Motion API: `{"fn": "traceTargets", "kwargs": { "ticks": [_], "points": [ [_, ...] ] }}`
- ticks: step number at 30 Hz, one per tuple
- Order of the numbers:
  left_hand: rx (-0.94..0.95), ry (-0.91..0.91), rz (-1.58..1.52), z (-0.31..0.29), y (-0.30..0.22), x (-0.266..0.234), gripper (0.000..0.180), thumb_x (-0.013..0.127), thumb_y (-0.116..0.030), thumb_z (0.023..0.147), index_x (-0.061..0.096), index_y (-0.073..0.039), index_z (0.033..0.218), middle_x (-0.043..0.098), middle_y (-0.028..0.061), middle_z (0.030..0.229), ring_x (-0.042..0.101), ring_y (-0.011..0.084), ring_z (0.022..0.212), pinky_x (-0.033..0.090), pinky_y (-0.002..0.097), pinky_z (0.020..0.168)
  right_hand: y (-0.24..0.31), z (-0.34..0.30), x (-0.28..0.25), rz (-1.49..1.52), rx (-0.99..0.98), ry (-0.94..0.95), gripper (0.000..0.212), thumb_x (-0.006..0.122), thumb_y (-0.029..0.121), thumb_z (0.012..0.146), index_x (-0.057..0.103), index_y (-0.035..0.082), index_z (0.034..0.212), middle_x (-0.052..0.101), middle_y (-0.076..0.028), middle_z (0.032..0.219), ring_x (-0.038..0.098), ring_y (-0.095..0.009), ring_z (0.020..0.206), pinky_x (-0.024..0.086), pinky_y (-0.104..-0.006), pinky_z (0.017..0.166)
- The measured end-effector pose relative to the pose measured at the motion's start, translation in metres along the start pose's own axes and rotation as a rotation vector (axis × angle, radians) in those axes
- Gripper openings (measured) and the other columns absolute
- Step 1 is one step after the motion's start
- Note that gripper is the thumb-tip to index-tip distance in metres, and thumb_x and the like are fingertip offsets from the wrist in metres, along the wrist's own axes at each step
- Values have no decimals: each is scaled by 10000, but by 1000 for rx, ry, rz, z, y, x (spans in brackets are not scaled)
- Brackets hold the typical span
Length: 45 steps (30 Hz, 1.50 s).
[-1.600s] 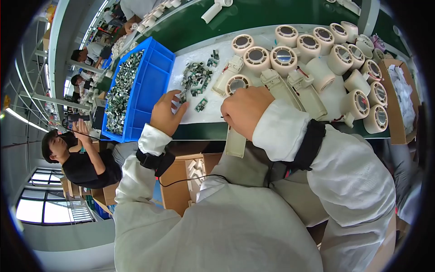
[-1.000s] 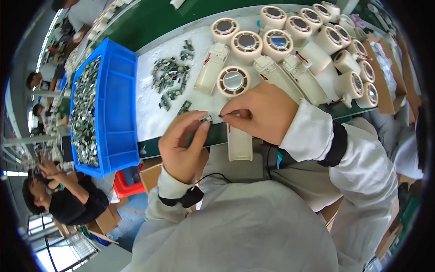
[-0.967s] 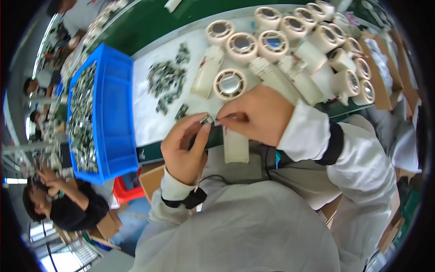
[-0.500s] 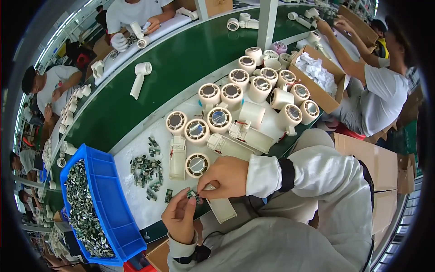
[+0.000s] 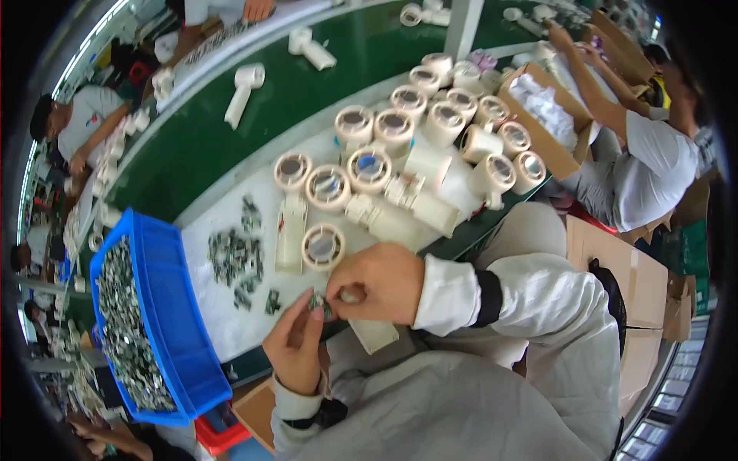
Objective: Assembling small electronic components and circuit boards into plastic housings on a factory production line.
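My left hand [image 5: 298,338] pinches a small green circuit board [image 5: 320,306] between thumb and fingertips. My right hand [image 5: 377,284] is closed in a pinch against the board's right side; what its fingertips grip is too small and blurred to make out. Below the right hand, an off-white handle [image 5: 373,335] sticks out, its upper end hidden by the hand. A cream hair dryer body [image 5: 323,247] stands with its round end up just beyond my hands. To its left lies an open handle shell [image 5: 291,234]. Loose circuit boards [image 5: 234,257] are heaped on the white work surface.
A blue bin [image 5: 165,315] full of circuit boards stands at the left. Several hair dryer bodies [image 5: 393,129] crowd the surface ahead, beside a cardboard box [image 5: 546,115] of white paper. Beyond runs a green conveyor [image 5: 192,146] carrying dryers. Co-workers sit across and at right.
The view has shifted, moving the bench and hands slightly up and left in the picture. Another dryer now lies on the conveyor. Both hands keep their pinch around the circuit board.
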<state>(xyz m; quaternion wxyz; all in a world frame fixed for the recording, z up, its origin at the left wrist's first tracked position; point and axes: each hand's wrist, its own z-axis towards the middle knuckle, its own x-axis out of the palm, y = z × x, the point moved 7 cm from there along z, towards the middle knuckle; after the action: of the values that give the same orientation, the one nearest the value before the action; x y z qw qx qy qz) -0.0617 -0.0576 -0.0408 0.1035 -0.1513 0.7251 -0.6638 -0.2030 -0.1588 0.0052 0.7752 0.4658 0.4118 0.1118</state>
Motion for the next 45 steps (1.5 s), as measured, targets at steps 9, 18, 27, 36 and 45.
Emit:
{"fn": "traceTargets", "kwargs": {
  "ticks": [9, 18, 27, 36, 45],
  "points": [
    [119, -13, 85, -3, -8, 11, 335, 648, 29, 936, 628, 39, 1270, 692, 105, 1093, 649, 123, 971, 513, 249, 865, 14, -10, -8, -29, -69, -106, 115, 738, 34, 744, 698, 34, 851, 596, -63, 752, 586, -204, 642, 494, -329, 588],
    [178, 28, 156, -5, -10, 7, 328, 657, 29, 930, 648, 12, 1257, 700, 116, 1126, 648, 119, 1002, 518, 246, 868, 11, -13, -3, -47, -83, -126, 112, 729, 22, 739, 693, 28, 844, 583, -62, 732, 600, -217, 669, 499, -336, 597],
    [385, -11, 556, -5, -25, 12, 233, 615, 70, 912, 691, 62, 1133, 709, 192, 1085, 698, 234, 921, 534, 315, 831, 8, -14, 0, -59, -103, -167, 80, 719, 103, 747, 657, 58, 768, 597, -74, 738, 633, -270, 693, 508, -373, 609],
    [712, -239, 768, -20, -24, 36, 240, 611, 52, 933, 662, 94, 1163, 682, 200, 1028, 676, 232, 917, 538, 329, 783, -2, -17, 15, 13, -34, -276, 119, 705, 118, 768, 616, 46, 734, 603, -75, 754, 632, -289, 702, 501, -397, 626],
    [197, -178, 121, 9, 3, 1, 274, 622, -27, 965, 639, 89, 1212, 702, 128, 1059, 667, 168, 900, 544, 298, 814, 10, -16, 8, -198, -137, -222, 170, 653, 154, 824, 693, 90, 977, 632, -75, 888, 661, -295, 834, 544, -403, 735]
  ]
}}
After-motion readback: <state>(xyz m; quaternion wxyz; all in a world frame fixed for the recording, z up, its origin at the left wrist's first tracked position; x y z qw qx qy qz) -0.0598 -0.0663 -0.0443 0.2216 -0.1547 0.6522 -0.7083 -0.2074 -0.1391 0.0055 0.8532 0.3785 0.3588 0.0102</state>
